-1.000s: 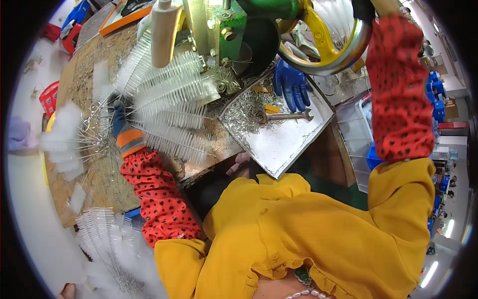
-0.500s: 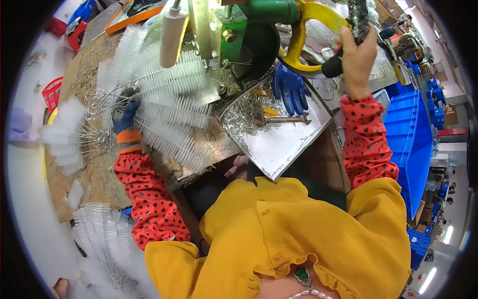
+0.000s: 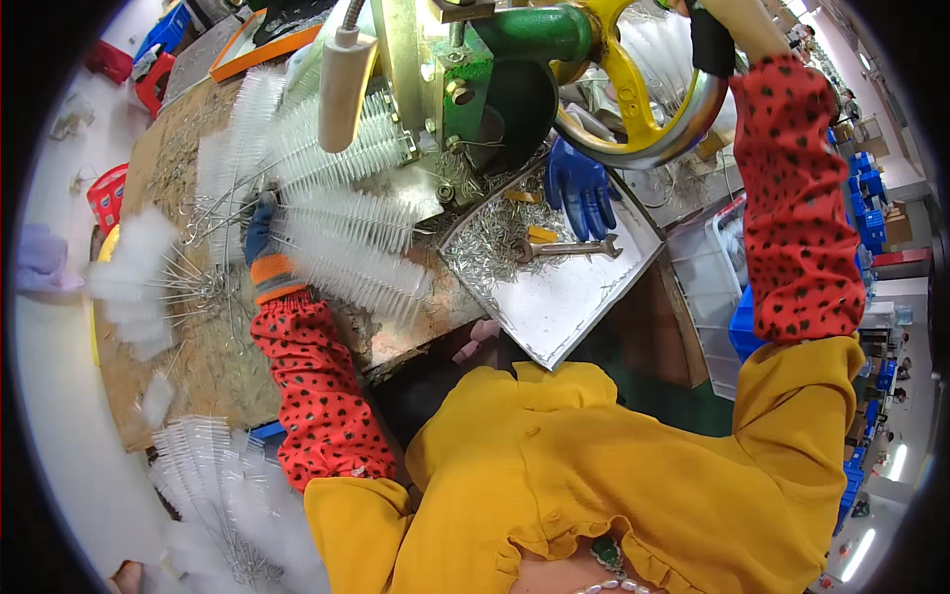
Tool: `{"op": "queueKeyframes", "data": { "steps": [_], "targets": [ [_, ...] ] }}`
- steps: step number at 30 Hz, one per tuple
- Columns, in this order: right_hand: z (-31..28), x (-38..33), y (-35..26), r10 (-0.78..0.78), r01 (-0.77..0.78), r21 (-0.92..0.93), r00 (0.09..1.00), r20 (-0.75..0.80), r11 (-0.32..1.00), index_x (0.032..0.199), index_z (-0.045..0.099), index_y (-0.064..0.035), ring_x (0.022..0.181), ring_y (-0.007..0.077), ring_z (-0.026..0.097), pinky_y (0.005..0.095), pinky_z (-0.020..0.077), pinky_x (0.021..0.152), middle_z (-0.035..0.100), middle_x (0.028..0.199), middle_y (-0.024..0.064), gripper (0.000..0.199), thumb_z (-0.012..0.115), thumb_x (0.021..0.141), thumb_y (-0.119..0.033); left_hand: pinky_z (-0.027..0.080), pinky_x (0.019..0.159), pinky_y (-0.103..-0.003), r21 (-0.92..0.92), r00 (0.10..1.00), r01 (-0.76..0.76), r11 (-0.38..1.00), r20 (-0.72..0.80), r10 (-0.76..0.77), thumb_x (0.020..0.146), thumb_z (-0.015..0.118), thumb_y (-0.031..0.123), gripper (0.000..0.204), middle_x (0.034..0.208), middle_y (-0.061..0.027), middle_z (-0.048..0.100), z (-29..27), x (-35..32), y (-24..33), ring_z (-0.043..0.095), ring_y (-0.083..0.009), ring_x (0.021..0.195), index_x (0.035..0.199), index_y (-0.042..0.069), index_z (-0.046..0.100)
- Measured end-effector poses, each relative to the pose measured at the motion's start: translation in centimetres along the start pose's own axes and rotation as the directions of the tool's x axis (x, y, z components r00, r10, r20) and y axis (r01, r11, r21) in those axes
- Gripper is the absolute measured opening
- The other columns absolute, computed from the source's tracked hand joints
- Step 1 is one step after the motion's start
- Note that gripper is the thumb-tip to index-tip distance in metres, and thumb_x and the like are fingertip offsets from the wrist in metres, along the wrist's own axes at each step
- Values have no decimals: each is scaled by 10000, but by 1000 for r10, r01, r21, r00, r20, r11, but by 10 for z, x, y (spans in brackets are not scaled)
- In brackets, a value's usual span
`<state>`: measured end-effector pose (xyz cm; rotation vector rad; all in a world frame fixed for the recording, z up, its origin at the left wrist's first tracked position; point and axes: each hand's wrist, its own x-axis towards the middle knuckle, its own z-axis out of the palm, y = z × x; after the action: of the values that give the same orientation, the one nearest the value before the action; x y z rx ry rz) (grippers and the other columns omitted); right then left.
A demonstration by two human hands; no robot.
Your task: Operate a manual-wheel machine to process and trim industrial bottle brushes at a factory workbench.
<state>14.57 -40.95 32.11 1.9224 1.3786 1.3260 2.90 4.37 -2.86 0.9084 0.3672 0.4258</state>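
My left hand (image 3: 261, 228), in a blue glove with an orange cuff, closes round the wire stems of several white-bristled brushes (image 3: 346, 223). Their bristled ends fan out beneath the green press (image 3: 465, 94), toward its metal plate. At the top edge, my bare right hand (image 3: 744, 22) is partly cut off by the picture. It grips the yellow-spoked handwheel (image 3: 633, 99) at a black-wrapped part of the rim (image 3: 711, 45). A white cylinder (image 3: 346, 94) hangs on a threaded rod at the press's left.
A white tray (image 3: 584, 312) holds metal bits, a wrench (image 3: 569, 249) and a blue glove (image 3: 579, 188). More brushes lie at the left (image 3: 139, 282) and lower left (image 3: 213, 485). A pale plastic crate (image 3: 708, 287) stands under my right arm.
The handwheel has turned, and my right hand has swung up and to the right with it. My left hand and its brushes have shifted slightly right in the picture.
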Motion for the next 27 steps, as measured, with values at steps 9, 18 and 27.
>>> {"op": "queueKeyframes", "data": {
  "steps": [9,18,27],
  "targets": [
    [22,26,29,503,-853,334,510,697,401,639,601,41,417,162,518,278,402,414,544,516,102,226,545,689,-172,450,637,-251,36,999,-14,999,-40,15,697,680,103,205,858,-20,613,30,-15,3,555,-114,700,891,78,616],
    [7,-91,-146,959,-729,661,280,54,176,942,432,-3,545,100,493,235,423,536,525,678,49,280,588,779,-170,449,593,-247,271,984,-121,955,-95,152,724,659,159,269,832,-10,594,59,-40,27,541,-112,674,968,67,595],
    [-17,-53,-122,915,-813,582,244,323,11,931,417,0,518,87,510,216,421,469,539,685,41,228,559,790,-110,445,772,-268,429,986,51,902,122,-114,728,630,87,356,965,-69,590,-16,5,76,570,-173,849,1060,0,533]
  ]
}}
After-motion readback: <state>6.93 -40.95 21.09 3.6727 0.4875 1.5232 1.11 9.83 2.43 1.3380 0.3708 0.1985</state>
